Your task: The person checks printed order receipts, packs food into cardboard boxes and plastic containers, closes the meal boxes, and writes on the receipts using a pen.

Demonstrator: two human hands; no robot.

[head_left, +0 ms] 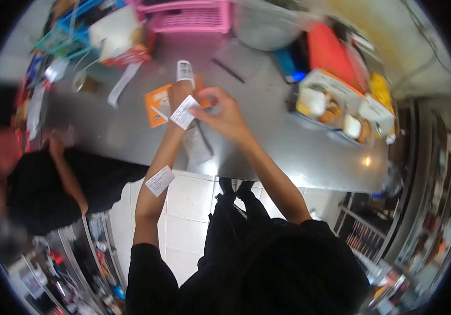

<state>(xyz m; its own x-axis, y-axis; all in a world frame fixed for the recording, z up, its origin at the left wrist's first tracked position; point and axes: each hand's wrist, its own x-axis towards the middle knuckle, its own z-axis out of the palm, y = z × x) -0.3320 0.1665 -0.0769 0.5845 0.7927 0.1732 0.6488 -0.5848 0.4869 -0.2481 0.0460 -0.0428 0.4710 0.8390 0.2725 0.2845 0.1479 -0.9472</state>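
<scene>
My left arm reaches forward over the steel table, with my left hand (183, 92) above a flat orange item (155, 101). Its fingers are too blurred and covered to read. A white printed label (184, 70) lies over the far end of that hand. On my left wrist is a second printed label (184, 112), tilted, and my right hand (224, 114) pinches its edge with thumb and fingertips. A third label (160, 180) sticks to my left forearm. Beside the wrist, a long printed paper slip (197, 144) lies near the table's front edge.
The steel table (273, 157) carries a pink basket (190, 17) at the back and a box with cups (322, 100) at right. A dark pen-like stick (228, 70) lies behind my hands. Another person (63, 178) in black stands at left.
</scene>
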